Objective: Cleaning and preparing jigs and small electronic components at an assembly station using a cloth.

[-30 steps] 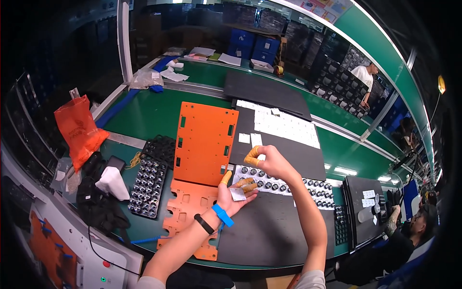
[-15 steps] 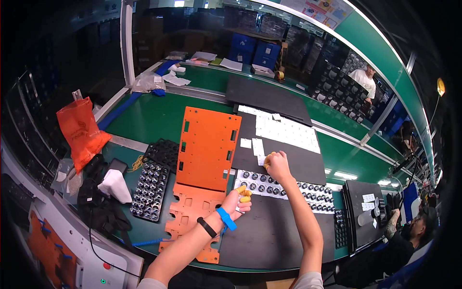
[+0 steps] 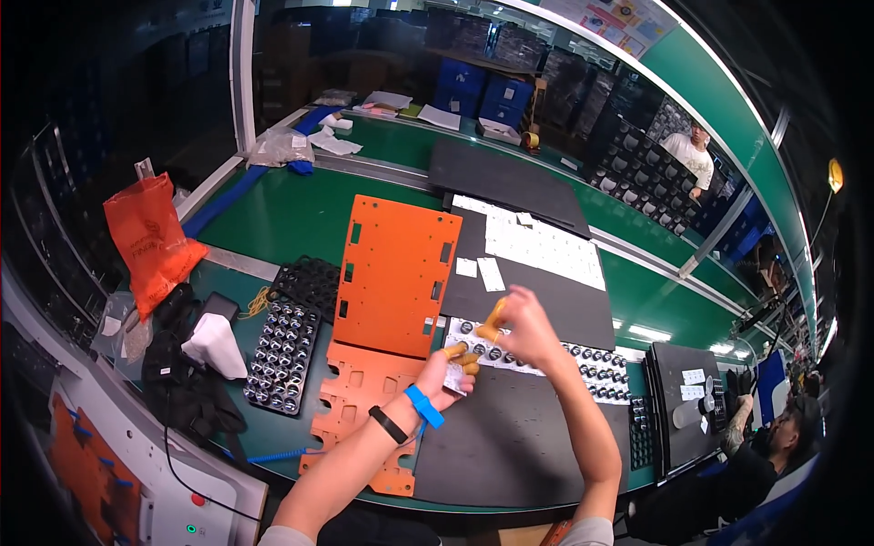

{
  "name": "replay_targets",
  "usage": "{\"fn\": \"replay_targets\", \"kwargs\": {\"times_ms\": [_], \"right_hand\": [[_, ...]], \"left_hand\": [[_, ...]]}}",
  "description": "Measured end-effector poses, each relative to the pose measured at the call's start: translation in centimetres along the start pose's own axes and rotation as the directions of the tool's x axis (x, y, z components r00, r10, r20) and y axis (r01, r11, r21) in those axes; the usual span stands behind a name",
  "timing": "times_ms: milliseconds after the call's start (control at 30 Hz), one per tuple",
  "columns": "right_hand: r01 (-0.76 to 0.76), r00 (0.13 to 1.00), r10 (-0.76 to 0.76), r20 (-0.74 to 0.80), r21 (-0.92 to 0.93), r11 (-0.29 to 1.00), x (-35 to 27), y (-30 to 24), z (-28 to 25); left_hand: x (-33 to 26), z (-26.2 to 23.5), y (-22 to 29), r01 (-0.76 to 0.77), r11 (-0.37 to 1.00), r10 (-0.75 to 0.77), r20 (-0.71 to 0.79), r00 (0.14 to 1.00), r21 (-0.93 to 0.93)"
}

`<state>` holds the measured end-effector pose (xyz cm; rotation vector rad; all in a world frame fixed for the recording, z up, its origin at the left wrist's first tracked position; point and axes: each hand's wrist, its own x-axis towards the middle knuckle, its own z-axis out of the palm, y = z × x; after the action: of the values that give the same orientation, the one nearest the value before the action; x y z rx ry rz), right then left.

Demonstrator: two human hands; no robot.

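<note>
Left hand (image 3: 444, 375), yellow finger cots on fingertips, pinching edge of white flat strip carrying rows of small round black-and-silver parts (image 3: 546, 350); grip closed on strip's near-left end. Right hand (image 3: 521, 320) raised just above same strip, fingers curled together, yellow cots on; whether anything sits in that grip, cannot tell.

Strip lying just ahead of and right of left grip, across black rectangular mat (image 3: 510, 437) on green tabletop (image 3: 282, 214). Directly left of left grip: orange flat plastic plate with cut-outs (image 3: 364, 400), second orange rectangular plate (image 3: 399, 273) overlapping farther out. Further left: black moulded tray of round silver parts (image 3: 280, 357). Beyond right grip: white label sheets (image 3: 544, 247) on dark mat. Far left: orange plastic bag (image 3: 150, 238).

Handling judgement: strip likely thin, light, floppy, apt to sag or shed parts if lifted by one corner; best taken at edge with both grips. Round parts small, probably smooth, easily dropped; pinch by rim.
</note>
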<state>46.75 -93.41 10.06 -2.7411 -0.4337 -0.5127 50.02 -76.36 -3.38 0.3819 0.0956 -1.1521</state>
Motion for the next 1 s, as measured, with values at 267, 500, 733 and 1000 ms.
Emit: {"fn": "replay_targets", "kwargs": {"times_ms": [267, 500, 733, 1000], "right_hand": [[-0.311, 0.938, 0.281, -0.203, -0.134, 0.941, 1.5, 12.3, 5.9], [-0.189, 0.952, 0.134, -0.275, -0.186, 0.964, 1.7, 13.6, 9.3], [-0.187, 0.964, 0.127, -0.235, -0.252, 0.95, 1.3, 13.2, 8.5], [0.098, 0.973, -0.084, -0.213, 0.053, 0.994, -1.4, -1.3, 2.2]], "left_hand": [[-0.1, 0.1, -1.2, 0.097, 0.995, -0.095, -0.059, 0.994, 0.029], [-0.2, 0.3, -0.9, 0.121, 0.992, -0.119, -0.066, 0.991, 0.031], [-0.1, 0.4, -0.9, 0.139, 0.99, -0.136, -0.092, 0.986, 0.035], [0.0, -0.2, -0.3, -0.076, 0.995, 0.082, -0.091, 0.992, 0.067]]}}
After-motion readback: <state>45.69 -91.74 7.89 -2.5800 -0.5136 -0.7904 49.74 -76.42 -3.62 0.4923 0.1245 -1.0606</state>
